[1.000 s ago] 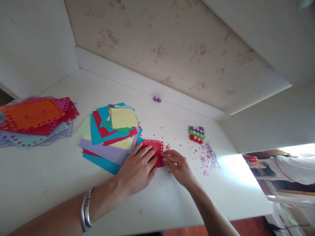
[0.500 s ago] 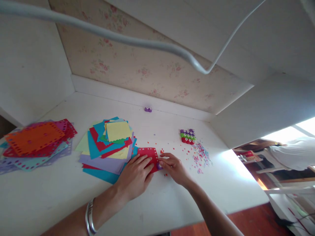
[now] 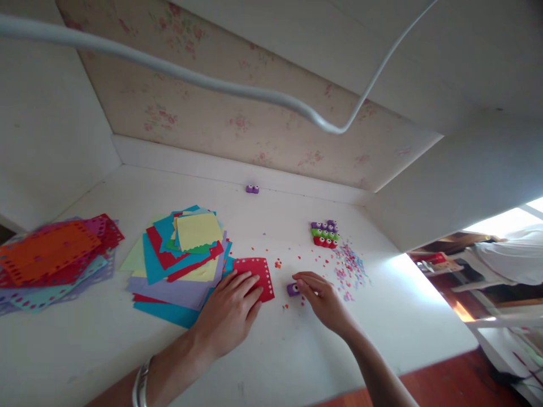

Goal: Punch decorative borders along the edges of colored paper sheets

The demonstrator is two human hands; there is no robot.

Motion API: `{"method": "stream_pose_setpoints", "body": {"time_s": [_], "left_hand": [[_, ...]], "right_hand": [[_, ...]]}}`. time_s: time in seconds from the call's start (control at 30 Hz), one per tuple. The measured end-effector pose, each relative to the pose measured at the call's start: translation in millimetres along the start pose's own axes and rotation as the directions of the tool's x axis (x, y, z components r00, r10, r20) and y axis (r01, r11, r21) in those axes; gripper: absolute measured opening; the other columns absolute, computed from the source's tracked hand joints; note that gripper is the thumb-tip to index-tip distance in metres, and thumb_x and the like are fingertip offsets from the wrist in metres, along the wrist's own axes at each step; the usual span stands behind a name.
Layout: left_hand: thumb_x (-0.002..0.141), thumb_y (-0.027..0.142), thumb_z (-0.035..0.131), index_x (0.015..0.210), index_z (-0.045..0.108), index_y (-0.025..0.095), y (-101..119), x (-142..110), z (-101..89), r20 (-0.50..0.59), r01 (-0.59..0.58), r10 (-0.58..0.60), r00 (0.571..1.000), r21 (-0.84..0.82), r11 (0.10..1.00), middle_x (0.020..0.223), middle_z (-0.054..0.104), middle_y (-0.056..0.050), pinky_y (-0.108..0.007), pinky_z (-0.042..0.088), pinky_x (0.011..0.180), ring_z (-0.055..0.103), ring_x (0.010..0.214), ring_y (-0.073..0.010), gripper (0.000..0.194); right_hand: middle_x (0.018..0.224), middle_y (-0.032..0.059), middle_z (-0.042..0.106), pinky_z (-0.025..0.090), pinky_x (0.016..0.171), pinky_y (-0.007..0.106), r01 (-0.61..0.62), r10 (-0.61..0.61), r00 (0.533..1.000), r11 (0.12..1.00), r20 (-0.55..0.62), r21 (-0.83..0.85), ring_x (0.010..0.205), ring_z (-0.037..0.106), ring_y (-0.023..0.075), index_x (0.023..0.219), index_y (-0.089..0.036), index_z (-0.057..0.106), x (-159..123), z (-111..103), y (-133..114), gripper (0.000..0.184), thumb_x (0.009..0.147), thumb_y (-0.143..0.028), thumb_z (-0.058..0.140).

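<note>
A red sheet of paper (image 3: 265, 277) with small punched holes along its top and right edges lies on the white table. Flat on its left part rests my left hand (image 3: 231, 308), fingers stretched out. To the right of the sheet, a purple craft paper punch (image 3: 292, 289) with a white round button stands on the table, apart from the paper. My right hand (image 3: 324, 302) has thumb and forefinger at the punch's right end, pinching it; the other fingers are curled. Tiny red and orange punched bits (image 3: 278, 264) lie around.
Plain coloured papers (image 3: 199, 232) are piled left of my hand, hole-edged papers (image 3: 55, 249) farther left. More punches stand in rows (image 3: 325, 233) and by the wall (image 3: 252, 189). Confetti (image 3: 352, 263) is scattered at right. A white cable (image 3: 254, 90) hangs above. A person in white (image 3: 504, 265) is at far right.
My right hand and the purple punch have moved right, off the red paper's edge, uncovering its row of holes. My left hand stays on the sheet. The view has shifted slightly.
</note>
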State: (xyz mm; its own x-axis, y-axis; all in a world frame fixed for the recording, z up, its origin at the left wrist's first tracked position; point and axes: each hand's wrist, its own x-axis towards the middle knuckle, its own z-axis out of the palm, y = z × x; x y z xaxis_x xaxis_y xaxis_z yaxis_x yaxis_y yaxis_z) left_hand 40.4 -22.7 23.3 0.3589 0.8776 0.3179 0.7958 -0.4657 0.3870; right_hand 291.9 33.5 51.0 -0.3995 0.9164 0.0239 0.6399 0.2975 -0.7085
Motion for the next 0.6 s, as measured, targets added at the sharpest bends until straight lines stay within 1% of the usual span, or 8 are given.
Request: {"method": "stream_pose_setpoints", "body": {"time_s": [0.1, 0.2, 0.27, 0.33, 0.4, 0.47, 0.53, 0.6], "left_hand": [[0.094, 0.024, 0.048, 0.116, 0.066, 0.022, -0.1, 0.8, -0.1, -0.027, -0.003, 0.004, 1.000, 0.017, 1.000, 0.126, 0.064, -0.007, -0.047, 0.040, 0.107, 0.055, 0.120, -0.0242, 0.028], [0.094, 0.020, 0.047, 0.115, 0.066, 0.022, -0.8, 1.7, -0.5, -0.030, -0.008, 0.009, 0.999, 0.032, 0.999, 0.126, 0.064, -0.007, -0.048, 0.042, 0.105, 0.055, 0.120, -0.0246, 0.028], [0.093, 0.017, 0.047, 0.113, 0.066, 0.022, -2.0, 2.1, -0.1, -0.029, -0.011, 0.012, 0.999, 0.040, 0.999, 0.124, 0.064, -0.007, -0.047, 0.044, 0.103, 0.056, 0.118, -0.0244, 0.028], [0.093, 0.015, 0.046, 0.112, 0.066, 0.021, -3.6, 2.2, 1.1, -0.029, -0.017, 0.019, 0.999, 0.049, 0.999, 0.123, 0.065, -0.007, -0.047, 0.046, 0.102, 0.058, 0.116, -0.0239, 0.029], [0.093, 0.015, 0.046, 0.114, 0.066, 0.021, -5.2, 2.1, 2.8, -0.023, -0.026, 0.027, 0.999, 0.056, 0.998, 0.122, 0.065, -0.007, -0.047, 0.046, 0.102, 0.058, 0.116, -0.0236, 0.029], [0.094, 0.016, 0.046, 0.115, 0.065, 0.021, -6.4, 1.7, 4.5, -0.020, -0.029, 0.030, 0.999, 0.063, 0.998, 0.124, 0.065, -0.007, -0.047, 0.046, 0.103, 0.058, 0.116, -0.0236, 0.029], [0.094, 0.018, 0.046, 0.116, 0.064, 0.021, -7.1, 1.2, 5.9, -0.021, -0.029, 0.031, 0.999, 0.070, 0.997, 0.125, 0.064, -0.007, -0.048, 0.045, 0.103, 0.058, 0.117, -0.0240, 0.029], [0.094, 0.018, 0.047, 0.117, 0.064, 0.021, -7.4, 0.9, 6.7, -0.022, -0.034, 0.036, 0.999, 0.076, 0.997, 0.125, 0.064, -0.007, -0.049, 0.046, 0.102, 0.058, 0.117, -0.0244, 0.029]], "right_hand": [[0.119, 0.0075, 0.065, 0.058, 0.073, 0.031, 0.003, -0.001, 0.999, 0.999, 0.037, -0.035, 0.096, 0.066, 0.0213, 0.113, -0.028, 0.069, -4.6, -1.4, -4.3, 0.028, 0.090, -0.039, 0.058], [0.116, 0.0063, 0.066, 0.059, 0.074, 0.033, 0.033, -0.031, 0.999, 0.996, 0.025, -0.084, 0.101, 0.065, 0.0235, 0.110, -0.030, 0.070, -7.6, -1.0, -4.6, 0.025, 0.086, -0.036, 0.063], [0.113, 0.0060, 0.068, 0.059, 0.073, 0.034, 0.014, -0.015, 1.000, 0.999, -0.014, -0.049, 0.093, 0.067, 0.0217, 0.108, -0.029, 0.071, -6.4, -2.6, -0.9, 0.023, 0.087, -0.035, 0.061], [0.111, 0.0069, 0.069, 0.060, 0.073, 0.034, -0.010, 0.013, 0.998, 0.999, -0.061, 0.042, 0.084, 0.069, 0.0197, 0.108, -0.026, 0.070, -0.6, -8.3, 6.3, 0.025, 0.087, -0.035, 0.062], [0.113, 0.0079, 0.069, 0.060, 0.076, 0.036, -0.008, 0.024, 0.991, 0.993, -0.133, 0.121, 0.084, 0.070, 0.0198, 0.108, -0.024, 0.070, 11.1, -19.9, 17.1, 0.027, 0.085, -0.035, 0.063], [0.115, 0.0075, 0.069, 0.058, 0.083, 0.037, 0.011, 0.011, 0.975, 0.995, -0.224, 0.097, 0.094, 0.069, 0.0213, 0.106, -0.024, 0.071, 28.9, -38.1, 30.9, 0.026, 0.083, -0.034, 0.064], [0.115, 0.0063, 0.069, 0.054, 0.090, 0.038, 0.019, -0.036, 0.955, 0.998, -0.296, -0.061, 0.104, 0.066, 0.0228, 0.103, -0.024, 0.072, 51.9, -62.1, 47.2, 0.024, 0.083, -0.032, 0.063], [0.108, 0.0060, 0.073, 0.056, 0.083, 0.034, -0.115, 0.028, 0.944, 0.961, -0.328, -0.251, 0.095, 0.069, 0.0209, 0.109, -0.023, 0.070, 77.9, -89.2, 64.1, 0.029, 0.086, -0.035, 0.057]]}}
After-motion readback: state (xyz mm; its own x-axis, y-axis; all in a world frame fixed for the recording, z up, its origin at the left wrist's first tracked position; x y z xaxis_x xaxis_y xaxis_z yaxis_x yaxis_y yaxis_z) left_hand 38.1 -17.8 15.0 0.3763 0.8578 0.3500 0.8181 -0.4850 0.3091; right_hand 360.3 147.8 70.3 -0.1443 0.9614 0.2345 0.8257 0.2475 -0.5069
